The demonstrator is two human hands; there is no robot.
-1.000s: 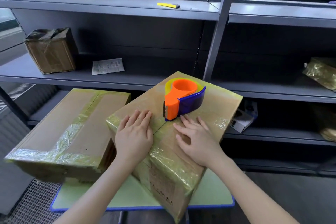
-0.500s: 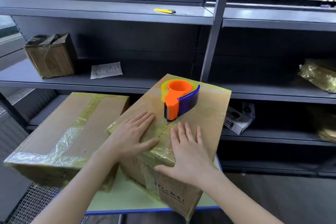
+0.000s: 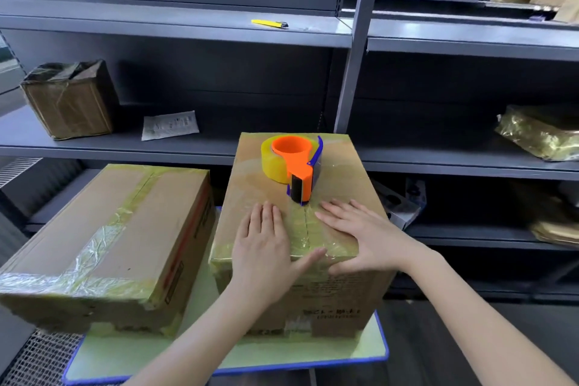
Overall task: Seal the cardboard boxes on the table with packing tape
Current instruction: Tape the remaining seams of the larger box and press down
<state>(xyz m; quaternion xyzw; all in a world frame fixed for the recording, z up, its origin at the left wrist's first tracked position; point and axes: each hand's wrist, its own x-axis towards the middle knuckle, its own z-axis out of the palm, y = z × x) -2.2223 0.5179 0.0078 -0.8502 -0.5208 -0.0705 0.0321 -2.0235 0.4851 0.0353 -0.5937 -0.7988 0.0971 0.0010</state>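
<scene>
- Seam (image 3: 305, 226) of the box (image 3: 344, 291) runs straight away from the body. Its long axis passes between the two hands and on under the dispenser (image 3: 297, 166).
- Left hand (image 3: 263, 247) lies flat on the lid just left of the seam. Its fingers (image 3: 266, 213) are straight and close together, holding nothing, and the thumb reaches across toward the seam at the near edge.
- Right hand (image 3: 363, 238) lies flat just right of the seam, fingers straight and a little spread, also holding nothing. They point forward and inward at the dispenser.
- Dispenser stands on the lid just beyond both sets of fingertips, on the seam line, its blade end toward the hands and the roll at the far end.
- Tape (image 3: 329, 251) already lies glossy and wrinkled along the seam and over the near edge, so the step in hand looks like pressing it down.
- Reach to the dispenser would go forward along the seam. The right fingertips seem slightly nearer its near end, though it is close.
- Other box (image 3: 103, 229), already taped, sits left of the left hand on the same surface (image 3: 125, 354). Whether the two boxes touch I cannot tell.
</scene>
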